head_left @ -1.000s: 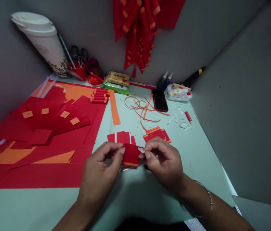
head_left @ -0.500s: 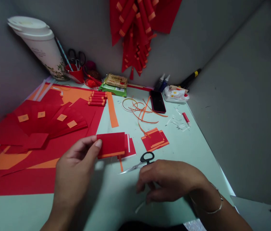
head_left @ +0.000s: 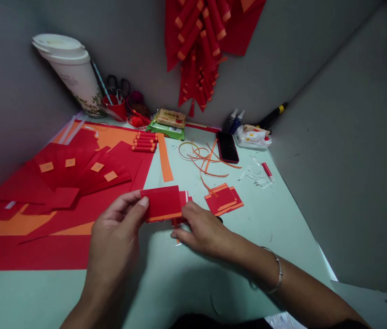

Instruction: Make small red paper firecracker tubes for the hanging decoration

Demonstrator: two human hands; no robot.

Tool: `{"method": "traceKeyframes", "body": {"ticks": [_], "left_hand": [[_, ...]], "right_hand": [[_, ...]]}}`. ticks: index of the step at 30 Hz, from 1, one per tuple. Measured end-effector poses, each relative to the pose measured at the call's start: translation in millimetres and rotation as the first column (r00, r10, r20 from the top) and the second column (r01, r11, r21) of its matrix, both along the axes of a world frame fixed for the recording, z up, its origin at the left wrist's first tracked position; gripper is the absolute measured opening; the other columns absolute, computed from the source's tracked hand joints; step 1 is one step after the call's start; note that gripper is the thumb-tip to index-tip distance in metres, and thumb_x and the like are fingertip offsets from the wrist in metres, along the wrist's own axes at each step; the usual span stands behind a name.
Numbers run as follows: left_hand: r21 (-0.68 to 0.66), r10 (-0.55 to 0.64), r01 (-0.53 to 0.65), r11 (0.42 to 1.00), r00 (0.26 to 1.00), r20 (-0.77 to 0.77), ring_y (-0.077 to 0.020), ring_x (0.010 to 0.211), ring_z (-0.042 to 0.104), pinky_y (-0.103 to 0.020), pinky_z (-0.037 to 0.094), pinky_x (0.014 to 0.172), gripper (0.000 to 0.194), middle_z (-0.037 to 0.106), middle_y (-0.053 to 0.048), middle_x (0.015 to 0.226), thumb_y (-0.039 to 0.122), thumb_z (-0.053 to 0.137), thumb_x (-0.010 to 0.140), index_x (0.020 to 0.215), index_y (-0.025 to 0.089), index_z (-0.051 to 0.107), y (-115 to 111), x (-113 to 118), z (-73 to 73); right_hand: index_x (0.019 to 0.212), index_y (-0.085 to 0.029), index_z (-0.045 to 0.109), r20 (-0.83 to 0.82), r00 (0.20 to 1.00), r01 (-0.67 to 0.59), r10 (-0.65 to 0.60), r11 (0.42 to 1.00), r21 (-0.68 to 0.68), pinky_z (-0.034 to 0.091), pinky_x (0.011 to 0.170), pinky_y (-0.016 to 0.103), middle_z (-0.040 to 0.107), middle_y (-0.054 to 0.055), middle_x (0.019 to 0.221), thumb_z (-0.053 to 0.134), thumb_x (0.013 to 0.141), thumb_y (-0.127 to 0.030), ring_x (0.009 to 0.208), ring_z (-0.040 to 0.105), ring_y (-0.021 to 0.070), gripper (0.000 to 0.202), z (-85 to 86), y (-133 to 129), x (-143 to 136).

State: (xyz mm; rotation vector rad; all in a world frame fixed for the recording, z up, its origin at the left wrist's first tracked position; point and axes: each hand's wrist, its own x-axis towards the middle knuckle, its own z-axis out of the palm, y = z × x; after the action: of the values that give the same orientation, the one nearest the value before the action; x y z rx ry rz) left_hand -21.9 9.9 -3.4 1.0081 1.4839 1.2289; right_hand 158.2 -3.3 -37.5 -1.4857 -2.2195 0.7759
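Red card [head_left: 162, 202], orange along its lower edge, sits above the tabletop [head_left: 282, 224], its left end pinched by the left hand [head_left: 118, 237] I guide from afar. The right hand [head_left: 207, 228], thumb and forefinger parted, flanks the other end; contact I cannot confirm. A light, level grip should prevent creases. Paper sheets [head_left: 59, 253] crowd the left; bare room lies nearest me.

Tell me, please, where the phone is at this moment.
In the head view, the phone lies toward the back of the table, right of centre, between the thin orange strips on its left and the white packet on its right.
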Motion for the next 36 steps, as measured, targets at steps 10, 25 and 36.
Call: {"method": "traceKeyframes", "body": {"ticks": [10, 25, 36], "left_hand": [[-0.094, -0.042, 0.069, 0.993, 0.962, 0.270, -0.0174, 0.080, 0.071, -0.026, 0.057, 0.076, 0.025, 0.075, 0.002, 0.084, 0.033, 0.073, 0.079, 0.102, 0.024, 0.067, 0.1, 0.5, 1.9], [-0.167, -0.086, 0.135, 0.977, 0.958, 0.272, -0.0180, 0.074, 0.070, -0.026, 0.054, 0.069, 0.033, 0.076, 0.001, 0.079, 0.039, 0.078, 0.072, 0.099, 0.021, 0.067, -1.4, 8.6, -3.1], [-0.146, -0.277, 0.296, 0.944, 0.951, 0.135, -0.0146, 0.064, 0.059, -0.025, 0.047, 0.065, 0.023, 0.067, 0.005, 0.067, 0.037, 0.066, 0.081, 0.097, 0.021, 0.063, -12.9, 26.5, 2.3]], "right_hand": [[0.085, -0.020, 0.062, -0.072, 0.996, 0.046, -0.046, 0.999, -0.008, 0.046, 0.063, 0.028, 0.068, 0.004, 0.085, 0.065, 0.083, -0.014, 0.075, 0.061, 0.0174, 0.007, -2.7, 5.1, -3.0], [0.092, -0.022, 0.064, -0.669, 0.579, 0.508, -0.466, 0.848, -0.152, 0.049, 0.060, 0.025, 0.062, -0.001, 0.085, 0.061, 0.085, -0.027, 0.065, 0.061, 0.0116, 0.009, 37.7, 8.4, 32.7], [0.085, -0.021, 0.066, -0.636, 0.639, 0.521, -0.432, 0.852, -0.056, 0.044, 0.055, 0.024, 0.061, -0.001, 0.074, 0.062, 0.081, -0.018, 0.061, 0.053, 0.0112, 0.006, 30.9, -12.5, -8.2]]}}
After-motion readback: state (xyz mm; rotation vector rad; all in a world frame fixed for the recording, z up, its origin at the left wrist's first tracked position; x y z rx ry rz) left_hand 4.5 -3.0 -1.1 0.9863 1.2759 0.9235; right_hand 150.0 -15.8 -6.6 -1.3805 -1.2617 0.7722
